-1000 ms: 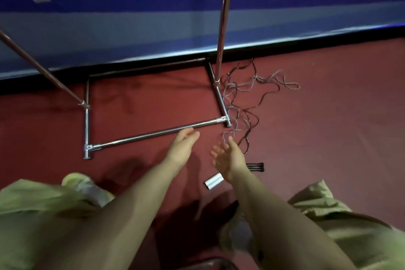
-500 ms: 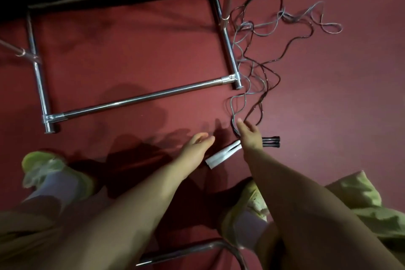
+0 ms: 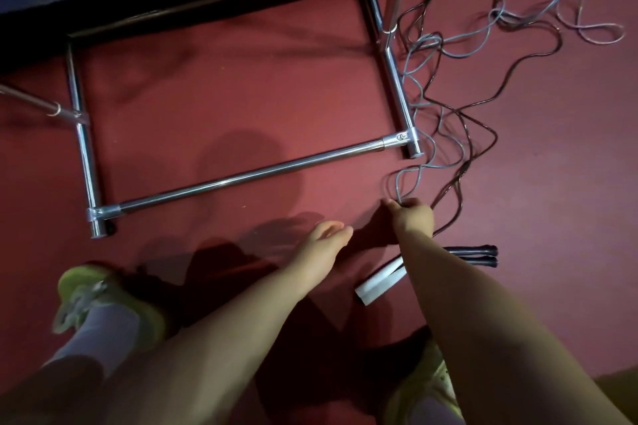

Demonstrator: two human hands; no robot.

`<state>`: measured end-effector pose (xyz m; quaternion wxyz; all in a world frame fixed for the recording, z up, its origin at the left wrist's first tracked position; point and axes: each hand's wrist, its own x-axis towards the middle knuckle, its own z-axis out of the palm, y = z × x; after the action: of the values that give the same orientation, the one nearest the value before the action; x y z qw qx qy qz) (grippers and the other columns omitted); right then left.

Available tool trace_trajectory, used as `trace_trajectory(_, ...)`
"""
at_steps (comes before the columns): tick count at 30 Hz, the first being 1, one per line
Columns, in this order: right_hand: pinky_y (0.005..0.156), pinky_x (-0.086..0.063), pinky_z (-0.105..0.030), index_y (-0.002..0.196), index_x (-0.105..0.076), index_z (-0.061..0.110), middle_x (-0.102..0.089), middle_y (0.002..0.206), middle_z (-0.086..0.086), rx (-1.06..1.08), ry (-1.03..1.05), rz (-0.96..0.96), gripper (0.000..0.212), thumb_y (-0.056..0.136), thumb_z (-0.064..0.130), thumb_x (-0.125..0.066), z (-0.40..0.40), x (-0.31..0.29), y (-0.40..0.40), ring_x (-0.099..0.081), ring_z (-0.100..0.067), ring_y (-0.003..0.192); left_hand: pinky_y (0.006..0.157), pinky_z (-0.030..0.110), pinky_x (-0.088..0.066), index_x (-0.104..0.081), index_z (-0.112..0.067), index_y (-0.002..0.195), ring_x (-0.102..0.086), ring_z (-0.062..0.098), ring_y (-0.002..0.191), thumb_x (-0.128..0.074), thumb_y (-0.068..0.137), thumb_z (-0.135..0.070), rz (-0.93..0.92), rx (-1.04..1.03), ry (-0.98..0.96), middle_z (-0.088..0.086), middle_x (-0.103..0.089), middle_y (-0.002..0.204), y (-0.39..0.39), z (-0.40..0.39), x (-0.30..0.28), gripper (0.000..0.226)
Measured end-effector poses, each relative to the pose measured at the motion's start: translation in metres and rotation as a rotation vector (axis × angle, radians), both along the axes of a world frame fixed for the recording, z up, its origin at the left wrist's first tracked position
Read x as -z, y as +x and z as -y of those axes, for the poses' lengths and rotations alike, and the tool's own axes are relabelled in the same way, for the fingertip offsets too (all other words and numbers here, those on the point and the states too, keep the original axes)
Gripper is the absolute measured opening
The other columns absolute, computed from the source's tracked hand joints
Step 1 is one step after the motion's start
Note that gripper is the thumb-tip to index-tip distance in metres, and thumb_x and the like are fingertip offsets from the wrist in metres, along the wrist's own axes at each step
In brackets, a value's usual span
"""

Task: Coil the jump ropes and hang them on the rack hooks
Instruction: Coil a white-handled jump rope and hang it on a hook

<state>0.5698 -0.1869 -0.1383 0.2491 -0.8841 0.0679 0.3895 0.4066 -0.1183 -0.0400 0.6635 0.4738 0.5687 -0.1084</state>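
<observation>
The right hand (image 3: 412,217) pinches the grey jump rope (image 3: 414,93) where it lies tangled with a dark rope (image 3: 483,103) beside the rack base (image 3: 241,178); the left hand (image 3: 326,238) hovers relaxed, empty.

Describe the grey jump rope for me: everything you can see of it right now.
The grey jump rope is a thin, pale grey cord, plastic by the look, lying uncoiled in loose loops on the red floor right of the rack base. It tangles with a dark rope, crossing it several times. One stretch runs out to a far loop at upper right. The right hand pinches a loop near the rack's corner. White handles lie by the forearm; which rope they belong to is hidden.
</observation>
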Motion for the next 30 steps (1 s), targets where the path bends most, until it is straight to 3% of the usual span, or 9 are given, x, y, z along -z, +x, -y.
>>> trace_trajectory(6, 0.059, -0.052, -0.033, 0.084, -0.056, 0.001, -0.065, 0.065, -0.009, 0.019, 0.320, -0.136, 0.023, 0.096, 0.020, -0.052, -0.016, -0.026, -0.022, -0.061, -0.022, 0.059, 0.083, 0.026, -0.041, -0.054, -0.030, 0.091, -0.056, 0.015, 0.106, -0.048, 0.095, -0.042, -0.007, -0.038, 0.067, -0.001, -0.063, 0.111, -0.014, -0.011, -0.003, 0.014)
trace_trajectory(8, 0.046, -0.050, -0.024, 0.084, -0.047, 0.004, -0.063, 0.060, -0.011, 0.224, 0.494, -0.338, 0.019, 0.100, 0.010, -0.037, -0.025, -0.050, -0.036, -0.061, -0.019, 0.046, 0.101, 0.033, -0.037, -0.059, -0.031, 0.106, -0.053, 0.014, 0.119, -0.043, 0.087, -0.060, 0.005, -0.020, 0.122, -0.002, -0.062, 0.123, -0.019, -0.013, -0.009, 0.038)
trace_trajectory(10, 0.049, -0.049, -0.027, 0.078, -0.045, 0.008, -0.058, 0.056, -0.008, 0.361, 0.566, -0.456, 0.023, 0.098, 0.007, -0.034, -0.034, -0.076, -0.045, -0.057, -0.019, 0.045, 0.106, 0.032, -0.030, -0.055, -0.024, 0.127, -0.048, 0.014, 0.125, -0.035, 0.095, -0.057, 0.038, -0.046, 0.139, 0.000, -0.057, 0.132, -0.020, -0.016, -0.021, 0.051)
trace_trajectory(16, 0.033, -0.016, -0.015, 0.063, -0.036, 0.020, -0.025, 0.039, 0.008, 0.477, 0.716, -0.623, 0.034, 0.096, 0.014, -0.032, -0.054, -0.172, -0.064, -0.018, -0.008, 0.031, 0.070, 0.003, -0.041, -0.053, -0.003, 0.128, -0.051, 0.010, 0.105, -0.012, 0.103, -0.036, 0.241, -0.189, 0.163, 0.007, -0.061, 0.112, -0.025, -0.028, -0.073, 0.058)
trace_trajectory(19, 0.032, -0.011, -0.013, 0.064, -0.033, 0.021, -0.019, 0.038, 0.008, 0.534, 0.879, -0.763, 0.028, 0.091, 0.015, -0.034, -0.062, -0.225, -0.077, -0.014, -0.007, 0.028, 0.100, 0.024, -0.036, -0.066, -0.013, 0.105, -0.055, 0.014, 0.102, -0.008, 0.100, -0.042, 0.363, -0.149, 0.206, -0.002, -0.067, 0.093, -0.033, -0.032, -0.099, 0.064)
trace_trajectory(23, 0.035, -0.008, -0.013, 0.062, -0.037, 0.020, -0.018, 0.038, 0.008, 0.500, 1.075, -0.843, 0.011, 0.071, 0.022, -0.043, -0.065, -0.299, -0.090, -0.004, -0.009, 0.036, 0.081, 0.028, -0.040, -0.070, -0.018, 0.071, -0.058, 0.010, 0.073, -0.018, 0.084, -0.073, 0.499, -0.067, 0.118, 0.003, -0.066, 0.073, -0.049, -0.036, -0.138, 0.077)
trace_trajectory(26, 0.034, -0.009, -0.013, 0.063, -0.038, 0.020, -0.019, 0.038, 0.008, 0.430, 1.153, -0.817, 0.013, 0.072, 0.028, -0.044, -0.067, -0.342, -0.096, -0.013, -0.007, 0.028, 0.078, 0.024, -0.047, -0.066, -0.009, 0.075, -0.064, 0.007, 0.070, -0.029, 0.062, -0.087, 0.598, 0.019, 0.027, 0.002, -0.069, 0.070, -0.067, -0.036, -0.175, 0.088)
trace_trajectory(28, 0.033, -0.012, -0.014, 0.064, -0.038, 0.020, -0.020, 0.039, 0.008, 0.409, 1.169, -0.772, 0.018, 0.080, 0.028, -0.041, -0.068, -0.362, -0.096, -0.016, -0.007, 0.028, 0.073, 0.022, -0.049, -0.066, -0.010, 0.075, -0.065, 0.007, 0.067, -0.060, 0.058, -0.077, 0.626, 0.038, 0.013, -0.001, -0.069, 0.067, -0.078, -0.034, -0.198, 0.069)
trace_trajectory(30, 0.036, -0.015, -0.016, 0.063, -0.037, 0.020, -0.020, 0.041, 0.007, 0.427, 1.170, -0.713, 0.027, 0.089, 0.028, -0.036, -0.070, -0.378, -0.097, -0.017, -0.008, 0.031, 0.074, 0.027, -0.050, -0.060, -0.012, 0.085, -0.063, 0.013, 0.071, -0.074, 0.066, -0.042, 0.584, 0.175, 0.069, 0.002, -0.065, 0.074, -0.094, -0.030, -0.218, 0.038)
